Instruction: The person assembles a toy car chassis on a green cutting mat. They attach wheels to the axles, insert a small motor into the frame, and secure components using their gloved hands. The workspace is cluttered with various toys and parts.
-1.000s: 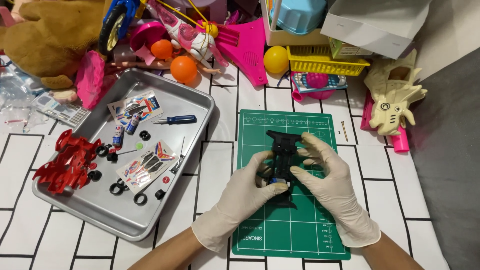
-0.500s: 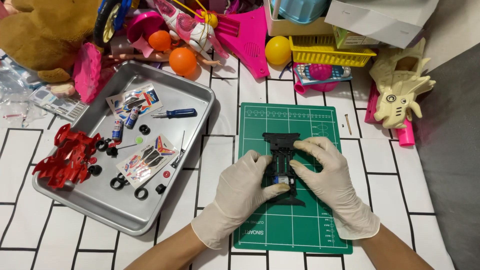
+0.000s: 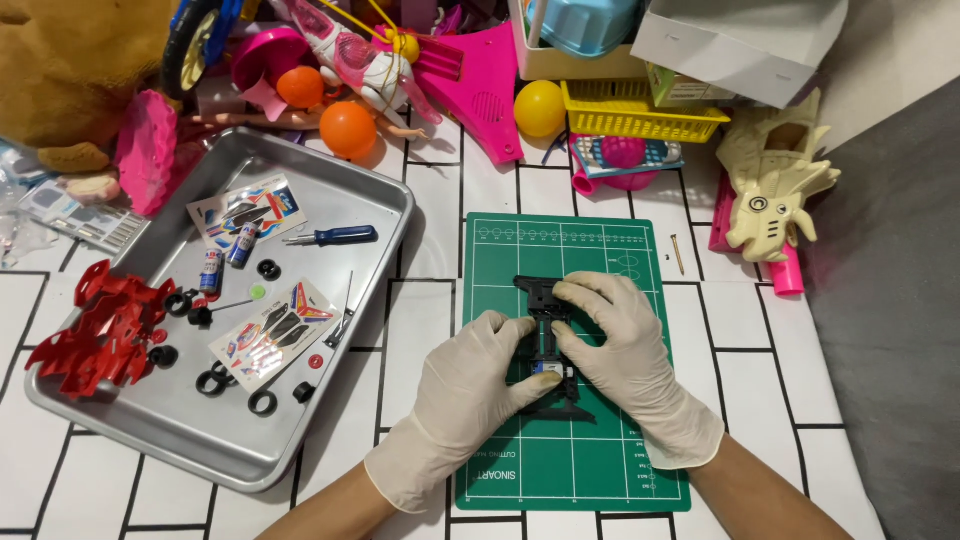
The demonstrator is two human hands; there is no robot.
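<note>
Well to the left of the gloved fingers, a grey metal tray [image 3: 330, 420] sits on the worktop [image 3: 780, 350], which is white with a black brick-line pattern. Over the tray's left rim hangs a red toy car body [image 3: 105, 335]. Inside lie two sticker sheets [image 3: 272, 332], two small batteries [image 3: 225, 258], several loose black tyres [image 3: 212, 382] and a blue-handled screwdriver [image 3: 330, 236], all well apart from the hands.

Beneath the hands lies a green cutting mat [image 3: 600, 470]. On it rests a black toy car chassis [image 3: 548, 345], lengthwise up the mat. The left hand [image 3: 465, 400], in a white glove, grips the chassis from its left side, its fingers closed against the frame. The right hand [image 3: 625, 350], gloved the same, is clamped on the chassis from the right and above, its fingers [image 3: 580, 292] curled over the upper end. A small screw or nail [image 3: 678, 254] lies just past the mat's upper right corner.

Beyond the fingertips, the far edge of the worktop is crowded with toys: a brown plush toy [image 3: 70, 60], orange balls [image 3: 346, 128], pink plastic pieces [image 3: 480, 80], a yellow ball [image 3: 540, 108] and a yellow basket [image 3: 640, 112]. Far right of the fingers lies a cream dinosaur-skull toy [image 3: 775, 185], beside a dark grey surface [image 3: 890, 300].
</note>
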